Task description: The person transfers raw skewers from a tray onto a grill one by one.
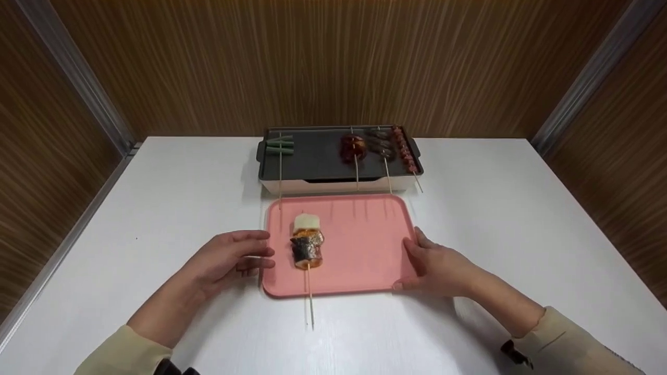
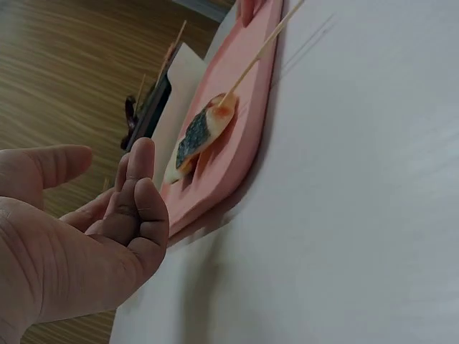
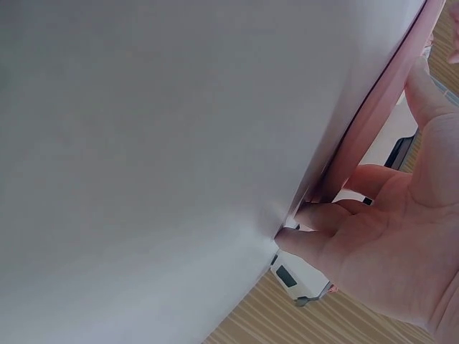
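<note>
A pink tray [image 1: 365, 245] lies on the white table, with one skewer [image 1: 307, 250] on its left side. That skewer carries a pale block and browned pieces with dark, silvery skin, and its stick points past the near rim. My right hand [image 1: 443, 268] grips the tray's near right corner, thumb at the near rim and fingers along the right side. At the left rim is my left hand [image 1: 224, 260], its fingers loosely bent and fingertips right at the edge. In the left wrist view the left palm [image 2: 79, 265] faces up with nothing in it.
Just behind the tray stands a grill [image 1: 318, 164] with a dark plate and pale base. On it lie a green vegetable skewer [image 1: 280, 148], a glazed reddish skewer [image 1: 353, 148], a dark meat skewer [image 1: 380, 145] and a red one [image 1: 404, 148]. Wood-grain panels [image 1: 333, 67] enclose the table.
</note>
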Demonstrator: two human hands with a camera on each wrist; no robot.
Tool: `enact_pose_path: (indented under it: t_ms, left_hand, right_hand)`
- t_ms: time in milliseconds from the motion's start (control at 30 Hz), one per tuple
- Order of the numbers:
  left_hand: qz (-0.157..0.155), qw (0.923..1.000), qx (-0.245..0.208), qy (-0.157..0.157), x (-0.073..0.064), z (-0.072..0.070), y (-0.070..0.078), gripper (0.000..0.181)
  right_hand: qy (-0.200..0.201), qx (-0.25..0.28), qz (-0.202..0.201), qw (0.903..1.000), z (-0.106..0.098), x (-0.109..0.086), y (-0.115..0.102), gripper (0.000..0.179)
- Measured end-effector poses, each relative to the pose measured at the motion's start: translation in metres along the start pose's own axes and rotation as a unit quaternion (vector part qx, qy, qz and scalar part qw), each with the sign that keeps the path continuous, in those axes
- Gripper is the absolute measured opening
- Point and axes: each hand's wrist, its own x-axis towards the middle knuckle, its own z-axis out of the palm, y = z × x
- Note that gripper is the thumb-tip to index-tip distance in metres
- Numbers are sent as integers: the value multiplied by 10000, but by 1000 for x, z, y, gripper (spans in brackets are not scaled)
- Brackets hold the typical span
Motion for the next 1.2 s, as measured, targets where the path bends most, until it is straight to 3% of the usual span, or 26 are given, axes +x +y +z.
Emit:
enact_pose_path:
  t_ms: [200,433,600,867,1200]
  left_hand:
    - [-260,9996,-91,-22,-23,20,-16,48]
    - [-344,9972,-24,-662,-38,39,-34,57]
    - [-512,9947,-33,-896,-40,48,-42,60]
    - [-705,9930,-142,-938,-37,56,-44,73]
    - [-788,9908,-303,-1056,-36,65,-45,76]
  right_hand:
    - [5,15,-5,10000,0,0,2,115]
    - [23,-7,-97,10000,-1,-2,3,115]
    - [12,31,-48,10000,-1,-2,1,115]
    - [63,-8,-78,9999,-1,-2,1,115]
    - [59,10,-106,9999,-1,-2,0,115]
